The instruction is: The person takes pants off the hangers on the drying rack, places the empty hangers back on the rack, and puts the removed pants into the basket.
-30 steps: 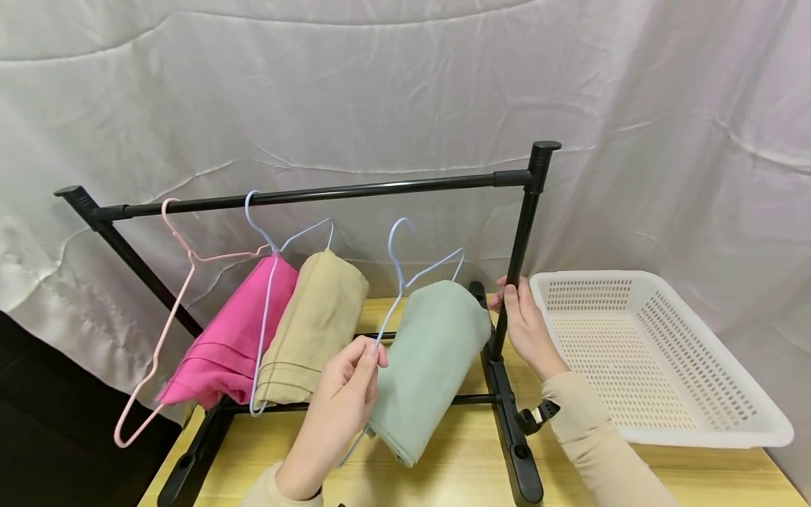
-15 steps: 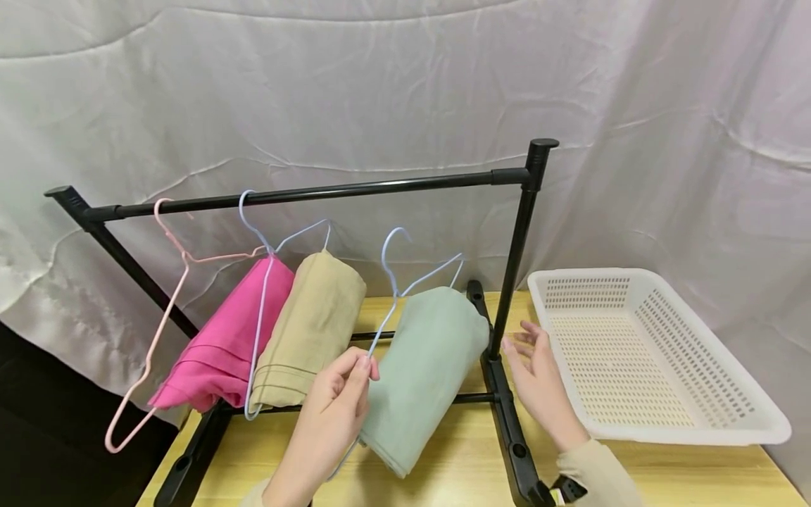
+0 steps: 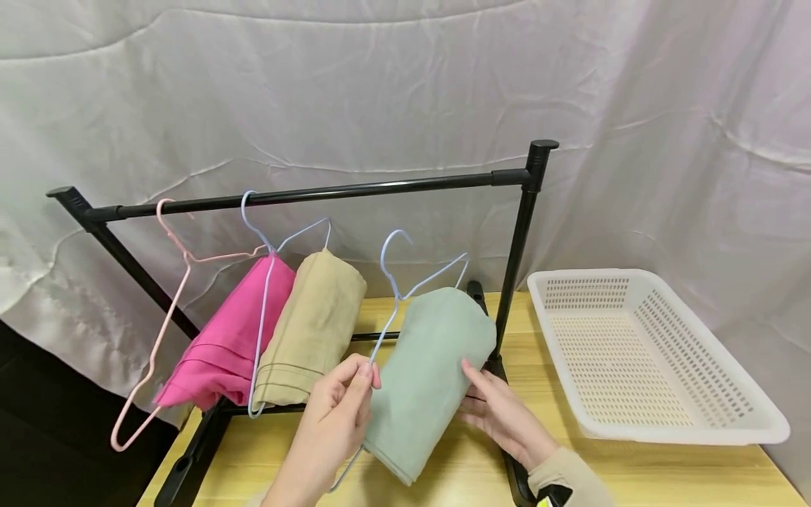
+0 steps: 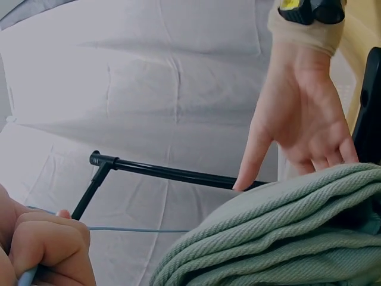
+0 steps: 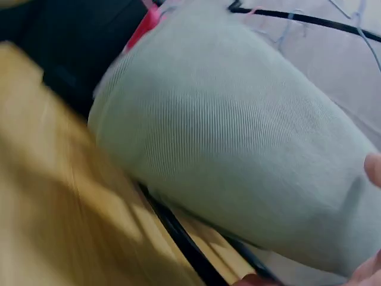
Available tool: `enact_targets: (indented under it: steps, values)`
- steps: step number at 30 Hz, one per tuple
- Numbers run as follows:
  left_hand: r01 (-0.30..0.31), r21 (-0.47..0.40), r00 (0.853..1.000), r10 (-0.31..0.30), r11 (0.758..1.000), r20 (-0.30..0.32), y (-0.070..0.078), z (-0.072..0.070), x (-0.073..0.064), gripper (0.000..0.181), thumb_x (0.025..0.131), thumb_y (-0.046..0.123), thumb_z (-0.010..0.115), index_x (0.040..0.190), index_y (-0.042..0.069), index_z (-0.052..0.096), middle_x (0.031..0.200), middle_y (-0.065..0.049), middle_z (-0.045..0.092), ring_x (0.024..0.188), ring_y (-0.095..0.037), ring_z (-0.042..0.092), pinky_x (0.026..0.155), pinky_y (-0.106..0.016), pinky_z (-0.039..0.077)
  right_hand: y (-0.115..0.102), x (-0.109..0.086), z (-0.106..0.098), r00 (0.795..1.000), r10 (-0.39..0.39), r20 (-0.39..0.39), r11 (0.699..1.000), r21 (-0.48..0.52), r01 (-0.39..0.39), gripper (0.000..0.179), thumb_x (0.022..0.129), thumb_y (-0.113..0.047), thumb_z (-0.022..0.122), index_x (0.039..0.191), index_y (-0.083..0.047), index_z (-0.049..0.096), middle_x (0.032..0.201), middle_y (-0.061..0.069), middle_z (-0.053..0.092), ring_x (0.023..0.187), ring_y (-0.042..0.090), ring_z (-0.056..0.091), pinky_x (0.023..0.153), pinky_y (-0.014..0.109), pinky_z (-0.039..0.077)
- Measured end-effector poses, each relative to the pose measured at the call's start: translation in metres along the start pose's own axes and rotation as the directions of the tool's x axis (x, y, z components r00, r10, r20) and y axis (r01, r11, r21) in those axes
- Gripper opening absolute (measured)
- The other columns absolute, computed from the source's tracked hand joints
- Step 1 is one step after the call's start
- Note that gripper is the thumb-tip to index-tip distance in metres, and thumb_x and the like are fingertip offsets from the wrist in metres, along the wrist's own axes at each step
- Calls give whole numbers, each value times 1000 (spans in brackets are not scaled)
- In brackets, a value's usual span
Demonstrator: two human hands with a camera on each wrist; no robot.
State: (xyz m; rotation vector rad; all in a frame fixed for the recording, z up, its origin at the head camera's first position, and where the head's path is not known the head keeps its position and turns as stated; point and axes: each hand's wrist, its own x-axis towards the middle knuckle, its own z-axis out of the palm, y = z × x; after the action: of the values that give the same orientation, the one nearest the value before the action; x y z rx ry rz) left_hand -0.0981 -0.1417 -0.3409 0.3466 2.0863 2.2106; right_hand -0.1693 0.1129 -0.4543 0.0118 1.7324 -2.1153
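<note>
In the head view my left hand (image 3: 337, 410) pinches the left side of a light blue wire hanger (image 3: 386, 332). Over this hanger's lower bar hangs a folded pale green garment (image 3: 431, 373), tilted, its twill layers visible in the left wrist view. The hanger's hook is free, below the black rail. My right hand (image 3: 507, 421) is at the garment's right side, thumb at its edge and fingers partly hidden behind it. In the left wrist view, the right hand (image 4: 306, 116) has its thumb stretched out and its fingertips hidden by the cloth.
A black garment rack (image 3: 355, 189) stands on the wooden table (image 3: 456, 472). From its rail hang a pink hanger (image 3: 166, 320) with a magenta garment (image 3: 228, 334) and a blue hanger (image 3: 261, 331) with a beige garment (image 3: 317, 327). At right sits a white basket (image 3: 671, 429).
My right hand has let go of the rack's right post and moved down and left to the green garment. The left hand, still pinching the hanger, has sunk slightly.
</note>
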Motion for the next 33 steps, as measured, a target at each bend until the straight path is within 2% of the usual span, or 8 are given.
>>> enact_targets:
  steps: [3, 6, 9, 13, 16, 19, 27, 33]
  values:
    - [7, -31, 1000, -7, 999, 19, -2, 0, -1, 45, 116, 35, 48, 107, -9, 46, 58, -8, 16, 44, -18, 11, 38, -17, 17, 4, 4, 2, 995, 4, 98, 994, 106, -15, 88, 112, -56, 47, 166, 2, 8, 166, 36, 32, 142, 33, 57, 120, 48, 48]
    - [18, -38, 999, -17, 999, 27, -3, 0, -1, 46, 116, 36, 48, 107, -9, 45, 58, -7, 16, 44, -16, 12, 37, -17, 17, 6, 7, 3, 990, 0, 140, 984, 179, -25, 87, 113, -55, 47, 166, -1, 4, 169, 32, 28, 139, 24, 57, 116, 37, 49]
    - [29, -33, 999, -28, 999, 25, -4, 0, -1, 47, 116, 37, 48, 108, -10, 45, 58, -6, 16, 43, -12, 14, 37, -17, 17, 7, 8, 4, 991, -7, 130, 975, 220, -22, 82, 113, -52, 49, 165, -4, 8, 162, 23, 38, 133, 19, 58, 111, 33, 51]
    - [26, -30, 1000, -26, 999, 7, -5, -1, -1, 46, 116, 36, 47, 108, -10, 45, 57, -5, 17, 43, -14, 13, 37, -17, 17, 9, 9, 4, 991, -25, 131, 958, 286, -14, 61, 114, -40, 50, 157, -8, 20, 142, 4, 56, 126, 15, 60, 108, 32, 51]
    - [29, -24, 999, -29, 999, -19, -6, -1, 0, 45, 116, 35, 48, 108, -9, 46, 56, 1, 20, 43, -12, 14, 37, -16, 17, 11, 10, 4, 984, -63, 167, 923, 385, -6, 46, 116, -32, 48, 151, -15, 23, 135, -6, 61, 125, 11, 62, 111, 32, 51]
    - [49, -14, 998, -50, 999, -33, -7, 0, 0, 45, 116, 36, 49, 108, -8, 48, 55, 6, 24, 43, -7, 18, 38, -15, 18, 11, 9, 4, 978, -105, 178, 891, 454, 13, 41, 116, -27, 46, 149, -21, 22, 135, -9, 61, 126, 9, 62, 116, 33, 50]
    - [80, -3, 996, -80, 997, -43, -11, 1, 2, 44, 116, 36, 48, 109, -7, 49, 56, 7, 25, 41, -3, 21, 39, -15, 19, 3, 5, 12, 988, -154, -7, 899, 414, 143, 53, 109, -15, 57, 152, -20, 27, 140, -1, 57, 129, 16, 62, 116, 39, 51]
    - [89, 7, 996, -89, 996, -24, -15, 0, 5, 41, 117, 34, 46, 109, -7, 48, 56, 7, 26, 42, -3, 22, 39, -15, 20, -11, 1, 15, 981, -190, -45, 931, 308, 195, 55, 107, -16, 61, 152, -17, 30, 140, 1, 56, 128, 16, 64, 113, 38, 54]
